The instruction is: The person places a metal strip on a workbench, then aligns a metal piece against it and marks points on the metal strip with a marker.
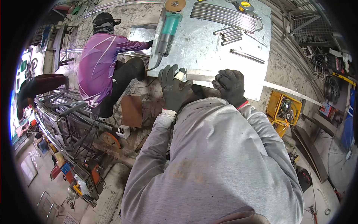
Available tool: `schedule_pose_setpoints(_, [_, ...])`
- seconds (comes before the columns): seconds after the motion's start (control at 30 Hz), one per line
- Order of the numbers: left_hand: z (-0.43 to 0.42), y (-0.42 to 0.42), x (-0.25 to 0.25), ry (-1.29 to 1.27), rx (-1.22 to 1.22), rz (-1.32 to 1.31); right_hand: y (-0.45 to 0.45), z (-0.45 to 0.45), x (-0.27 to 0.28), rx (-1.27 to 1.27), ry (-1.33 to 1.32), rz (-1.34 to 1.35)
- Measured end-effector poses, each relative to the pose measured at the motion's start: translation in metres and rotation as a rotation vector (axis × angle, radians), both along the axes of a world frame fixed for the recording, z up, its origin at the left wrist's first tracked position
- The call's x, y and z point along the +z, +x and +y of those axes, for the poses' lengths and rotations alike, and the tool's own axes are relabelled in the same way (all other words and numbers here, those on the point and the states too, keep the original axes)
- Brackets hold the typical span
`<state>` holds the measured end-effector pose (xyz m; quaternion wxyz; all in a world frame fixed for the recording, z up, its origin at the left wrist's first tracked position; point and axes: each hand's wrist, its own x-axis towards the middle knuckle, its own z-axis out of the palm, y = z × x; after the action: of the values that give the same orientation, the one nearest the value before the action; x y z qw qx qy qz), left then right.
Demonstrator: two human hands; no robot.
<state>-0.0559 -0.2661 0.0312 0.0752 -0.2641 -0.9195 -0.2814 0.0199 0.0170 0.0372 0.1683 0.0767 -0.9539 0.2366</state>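
A flat metal strip (201, 74) lies at the near edge of the metal-topped table (209, 44). My left hand (173, 87), in a dark glove, is at the strip's left end, fingers apart, next to a small whitish piece (179, 76) that shows between thumb and fingers. At the strip's right end my gloved right hand (229, 86) is closed, its fingers curled; what they hold is hidden. Beyond my left hand a green angle grinder (170, 28) lies on the table. Several cut metal tubes (223, 16) and a longer tube (247, 56) lie farther right.
A person in a purple top (97, 67) crouches at the left, one gloved hand near the table's left edge. Yellow tape measure (245, 5) at the table's far side. A yellow crate (283, 108) stands right, metal frames (67, 112) left, long bars (294, 56) along the right.
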Motion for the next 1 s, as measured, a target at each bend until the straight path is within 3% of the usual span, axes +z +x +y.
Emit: schedule_pose_setpoints(1.0, [0.011,-0.004,0.008,0.089,0.003,0.0,0.0,-0.001,0.005,-0.01,-0.007,0.018])
